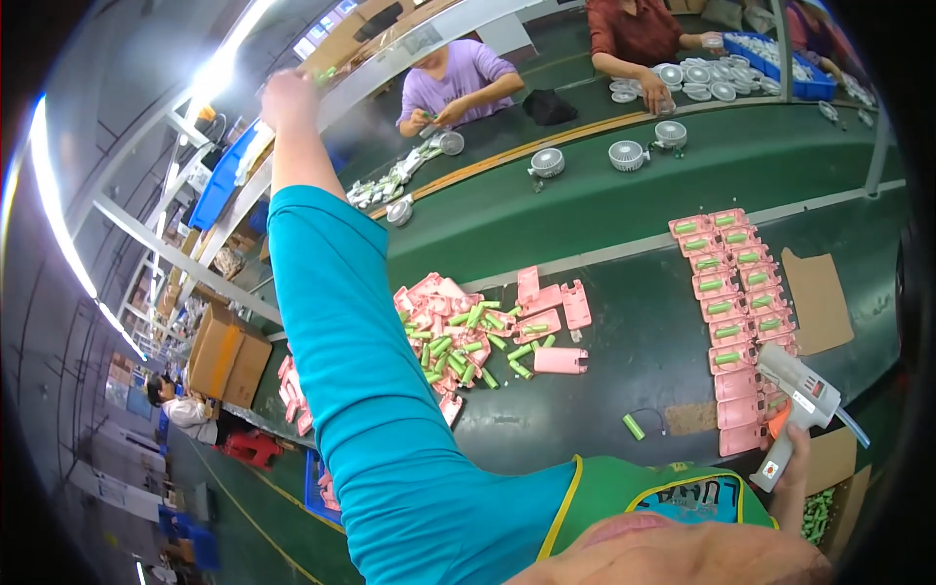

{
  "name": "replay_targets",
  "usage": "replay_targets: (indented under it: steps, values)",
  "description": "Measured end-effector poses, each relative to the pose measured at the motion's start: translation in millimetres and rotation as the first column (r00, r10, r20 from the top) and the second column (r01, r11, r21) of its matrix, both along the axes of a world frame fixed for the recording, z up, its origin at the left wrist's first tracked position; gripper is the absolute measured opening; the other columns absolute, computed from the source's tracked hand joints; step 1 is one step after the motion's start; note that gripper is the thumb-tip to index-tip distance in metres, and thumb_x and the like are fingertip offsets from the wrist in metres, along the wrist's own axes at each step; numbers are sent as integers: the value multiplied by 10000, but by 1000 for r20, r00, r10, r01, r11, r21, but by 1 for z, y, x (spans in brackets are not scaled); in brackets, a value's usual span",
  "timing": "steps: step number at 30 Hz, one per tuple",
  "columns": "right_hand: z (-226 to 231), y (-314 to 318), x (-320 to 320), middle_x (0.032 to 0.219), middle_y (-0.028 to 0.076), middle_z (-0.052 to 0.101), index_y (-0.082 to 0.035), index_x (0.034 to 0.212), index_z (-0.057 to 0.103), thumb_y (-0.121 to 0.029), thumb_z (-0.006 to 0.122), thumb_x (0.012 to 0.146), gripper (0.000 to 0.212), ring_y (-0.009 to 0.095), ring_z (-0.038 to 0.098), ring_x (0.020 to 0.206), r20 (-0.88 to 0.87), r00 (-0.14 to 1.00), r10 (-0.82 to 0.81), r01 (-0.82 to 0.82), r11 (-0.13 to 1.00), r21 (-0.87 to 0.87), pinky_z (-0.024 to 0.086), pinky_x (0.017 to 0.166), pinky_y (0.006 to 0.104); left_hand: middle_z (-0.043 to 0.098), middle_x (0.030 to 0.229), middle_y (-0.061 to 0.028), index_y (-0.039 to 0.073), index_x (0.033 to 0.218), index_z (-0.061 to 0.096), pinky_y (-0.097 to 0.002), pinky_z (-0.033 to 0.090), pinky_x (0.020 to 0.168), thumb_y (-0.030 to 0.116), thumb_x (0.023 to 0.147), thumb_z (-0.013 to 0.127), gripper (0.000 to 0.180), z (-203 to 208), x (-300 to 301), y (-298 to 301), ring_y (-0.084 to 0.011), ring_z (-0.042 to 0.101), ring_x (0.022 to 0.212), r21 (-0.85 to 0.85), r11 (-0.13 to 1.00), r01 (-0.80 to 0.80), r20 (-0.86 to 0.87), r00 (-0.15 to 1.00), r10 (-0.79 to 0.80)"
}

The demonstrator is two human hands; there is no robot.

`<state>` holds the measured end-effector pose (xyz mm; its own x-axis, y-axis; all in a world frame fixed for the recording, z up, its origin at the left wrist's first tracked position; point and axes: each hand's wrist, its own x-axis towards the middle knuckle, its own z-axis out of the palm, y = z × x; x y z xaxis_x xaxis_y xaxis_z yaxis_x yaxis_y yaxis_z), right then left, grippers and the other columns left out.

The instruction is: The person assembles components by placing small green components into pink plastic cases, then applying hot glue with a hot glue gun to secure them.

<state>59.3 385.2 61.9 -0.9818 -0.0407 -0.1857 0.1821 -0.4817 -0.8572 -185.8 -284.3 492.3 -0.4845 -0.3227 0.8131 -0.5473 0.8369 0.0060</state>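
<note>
My left arm, in a teal sleeve, stretches up and away to the upper left. At its end my left hand [290, 99] is smeared, and its fingers do not show clearly. On the right, my right hand [795, 458] is closed round the handle of a white and grey glue gun [801, 385] with an orange trigger. Its nozzle end hangs over the lower part of two columns of pink plastic casings [736, 387]. Green cylindrical battery cells [726, 358] lie in many of these casings; several near the bottom look bare inside.
A heap of pink casings and green cells [448, 356] lies mid-table, with a loose cell [634, 426] nearer me. Cardboard [817, 302] lies right of the columns. Beyond, a green conveyor belt [585, 210] carries small white fans [627, 154]. Co-workers sit across it.
</note>
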Motion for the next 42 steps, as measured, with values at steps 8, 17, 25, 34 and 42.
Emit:
replay_targets:
  steps: [8, 17, 25, 34, 42]
  values:
    - [-15, 11, 12, 1067, 87, 636, -25, 1258, 513, -277, 602, 851, 487, 167, 627, 815, 114, 990, -85, 91, 995, -50, 524, 653, 273, 700, 1086, -134, 169, 1074, 715, -414, 492, 870, 298, 862, 649, 257, -44, -2, -5, -318, 651, 1013, -61, 937, 343, -458, 825, -332]
    - [7, 9, 16, 1083, 109, 562, 7, 1282, 455, -305, 611, 851, 555, 202, 584, 1006, -23, 999, 34, -35, 997, -75, 519, 679, 256, 653, 970, -54, 134, 890, 698, -403, 429, 884, 90, 726, 740, 175, -342, 170, 213, -269, 598, 935, 559, 240, 793, 217, 139, -966]
    - [7, 17, 32, 1091, 125, 594, 18, 1273, 489, -285, 594, 834, 544, 268, 603, 1039, -30, 998, 63, -64, 996, -61, 520, 664, 277, 598, 1020, -54, 119, 980, 674, -396, 424, 823, 131, 745, 734, 243, -454, 234, 303, -272, 561, 983, 635, 123, 763, 351, -143, -925]
    - [5, 26, 43, 1080, 116, 614, -1, 1232, 518, -323, 602, 842, 513, 251, 620, 1051, 23, 998, 56, -57, 998, 25, 520, 676, 266, 623, 1008, -47, 120, 964, 674, -383, 418, 816, 136, 748, 749, 229, -445, 198, 370, -251, 572, 947, 600, 215, 771, 92, 200, -975]
    - [6, 34, 45, 1079, 116, 623, 4, 1192, 552, -355, 663, 803, 540, 221, 639, 990, 46, 997, 60, -67, 985, 158, 508, 680, 254, 636, 911, -29, 151, 1023, 659, -402, 379, 808, 216, 783, 724, 257, -458, 172, 454, -234, 582, 866, 462, 214, 860, 153, 160, -975]
